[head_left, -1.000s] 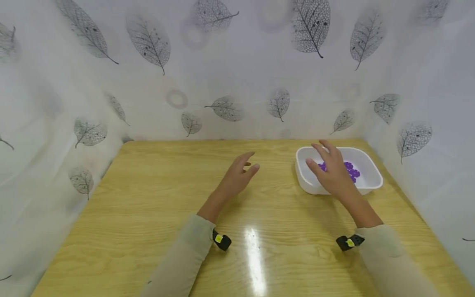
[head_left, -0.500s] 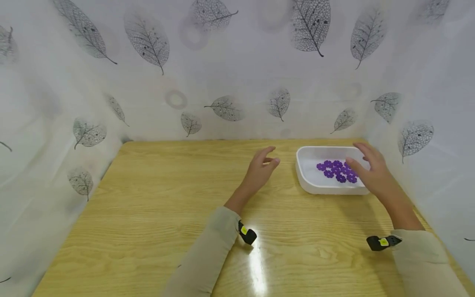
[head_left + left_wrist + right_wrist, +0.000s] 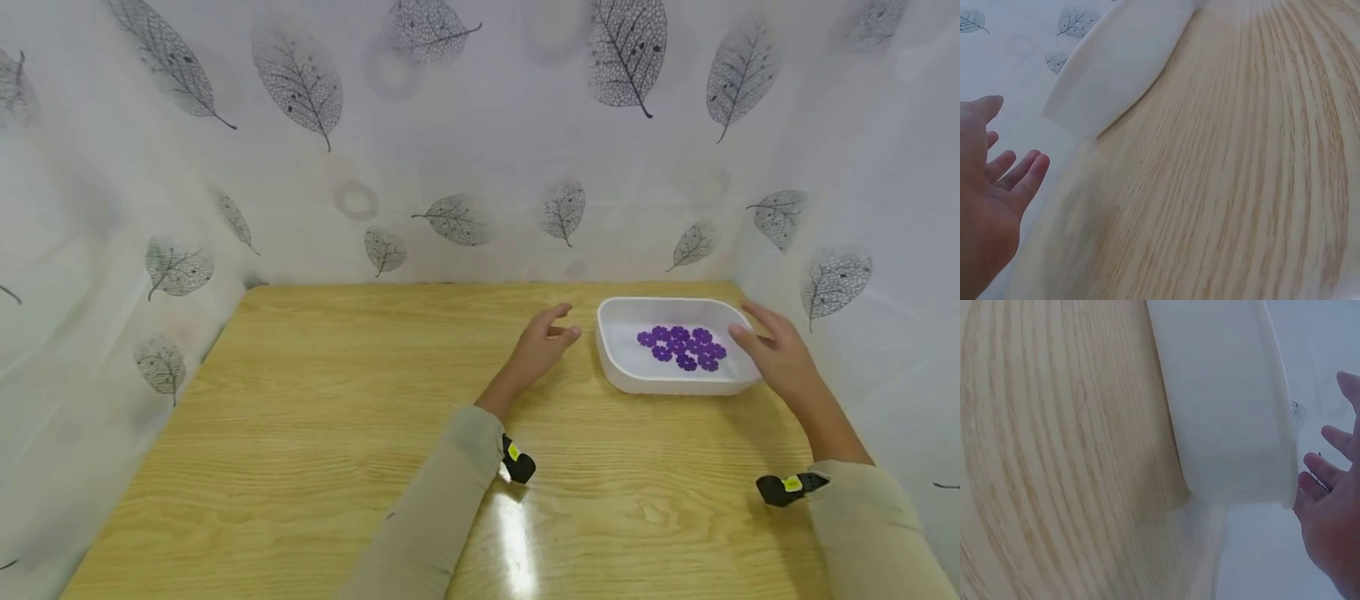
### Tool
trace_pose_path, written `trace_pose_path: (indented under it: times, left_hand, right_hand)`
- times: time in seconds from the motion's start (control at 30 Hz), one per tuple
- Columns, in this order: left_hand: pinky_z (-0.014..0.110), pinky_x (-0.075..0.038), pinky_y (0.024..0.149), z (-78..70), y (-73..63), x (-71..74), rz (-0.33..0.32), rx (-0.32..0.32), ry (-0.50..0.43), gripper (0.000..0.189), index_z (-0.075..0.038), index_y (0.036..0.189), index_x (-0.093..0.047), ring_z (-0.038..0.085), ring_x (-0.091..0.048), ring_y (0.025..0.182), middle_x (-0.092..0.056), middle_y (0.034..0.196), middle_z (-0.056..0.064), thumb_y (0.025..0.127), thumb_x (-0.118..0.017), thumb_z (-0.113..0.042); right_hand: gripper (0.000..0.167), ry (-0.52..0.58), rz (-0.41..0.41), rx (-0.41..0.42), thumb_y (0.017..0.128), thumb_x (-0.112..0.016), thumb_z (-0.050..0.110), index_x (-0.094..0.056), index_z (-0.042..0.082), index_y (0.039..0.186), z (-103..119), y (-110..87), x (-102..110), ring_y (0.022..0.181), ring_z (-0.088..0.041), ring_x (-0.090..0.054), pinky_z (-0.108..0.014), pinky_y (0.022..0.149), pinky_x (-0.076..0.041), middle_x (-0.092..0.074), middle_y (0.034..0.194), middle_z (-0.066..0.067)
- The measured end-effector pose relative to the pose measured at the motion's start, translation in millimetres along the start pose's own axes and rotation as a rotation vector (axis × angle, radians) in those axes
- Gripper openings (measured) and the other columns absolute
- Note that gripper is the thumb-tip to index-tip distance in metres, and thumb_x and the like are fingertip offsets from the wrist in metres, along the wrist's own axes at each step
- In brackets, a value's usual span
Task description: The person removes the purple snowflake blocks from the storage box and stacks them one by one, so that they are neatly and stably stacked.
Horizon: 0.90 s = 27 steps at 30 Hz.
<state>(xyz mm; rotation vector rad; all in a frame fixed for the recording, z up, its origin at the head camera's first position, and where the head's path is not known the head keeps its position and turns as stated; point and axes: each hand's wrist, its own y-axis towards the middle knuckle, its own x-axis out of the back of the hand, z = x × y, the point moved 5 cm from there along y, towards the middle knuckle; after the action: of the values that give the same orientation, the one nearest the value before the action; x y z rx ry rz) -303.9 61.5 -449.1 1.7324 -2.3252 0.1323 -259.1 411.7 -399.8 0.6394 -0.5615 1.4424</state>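
A white plastic tub [image 3: 622, 371] stands at the far right of the table, with several purple flower-shaped pieces [image 3: 678, 346] lying in its bottom. My right hand [image 3: 783, 354] is at the tub's right end, its thumb over the rim and fingers along the outer side. In the right wrist view, the fingers [image 3: 1325, 469] are spread right beside the tub's wall [image 3: 1229, 412]. To the left of the tub, my left hand [image 3: 536, 350] hovers with a gap between it and the wall. Its fingers [image 3: 1022, 178] are relaxed and hold nothing.
The wooden table [image 3: 315, 417] runs back to a white curtain [image 3: 480, 150] with grey leaf prints, which also hangs along both sides. Black wrist cameras [image 3: 519, 460] sit at both sleeve cuffs.
My right hand has moved right, from over the tub to its right end, uncovering the purple pieces. My left hand has moved right toward the tub's left end.
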Motion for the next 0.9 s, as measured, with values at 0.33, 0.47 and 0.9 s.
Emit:
trace_pose_path:
  times: [0.33, 0.47, 0.9]
  left_hand:
    - [0.030, -0.056, 0.087, 0.6, 1.9, -19.1, 0.016, -0.003, -0.045, 0.056, -0.018, 0.150, -0.047, 0.019, -0.060, 0.120, -0.049, 0.150, 0.003, 0.100, -0.062, -0.039]
    - [0.027, -0.056, 0.086, 0.2, 3.8, -27.0, 0.021, 0.000, -0.072, 0.053, -0.018, 0.148, -0.050, 0.019, -0.062, 0.119, -0.049, 0.150, 0.005, 0.099, -0.065, -0.030]
    - [0.024, -0.055, 0.090, -3.4, 0.7, -46.5, 0.055, -0.021, -0.078, 0.055, -0.020, 0.149, -0.049, 0.017, -0.060, 0.121, -0.040, 0.157, 0.000, 0.098, -0.067, -0.029]
  right_hand:
    - [0.073, 0.080, -0.017, -0.138, 0.103, -0.046, 0.053, -0.020, 0.020, 0.162, -26.9, -4.3, 8.6, 0.147, -0.055, -0.017, -0.073, 0.111, -0.022, -0.009, 0.168, -0.020]
    - [0.071, 0.082, -0.011, -0.117, 0.103, -0.047, 0.051, -0.024, 0.018, 0.161, -36.5, -5.2, 8.8, 0.152, -0.037, -0.021, -0.049, 0.123, -0.023, -0.022, 0.166, -0.016]
    - [0.055, 0.155, 0.005, -0.138, 0.109, -0.041, 0.034, -0.031, 0.012, 0.158, -55.5, -11.2, 5.7, 0.148, -0.010, -0.029, -0.011, 0.109, -0.034, -0.026, 0.166, 0.003]
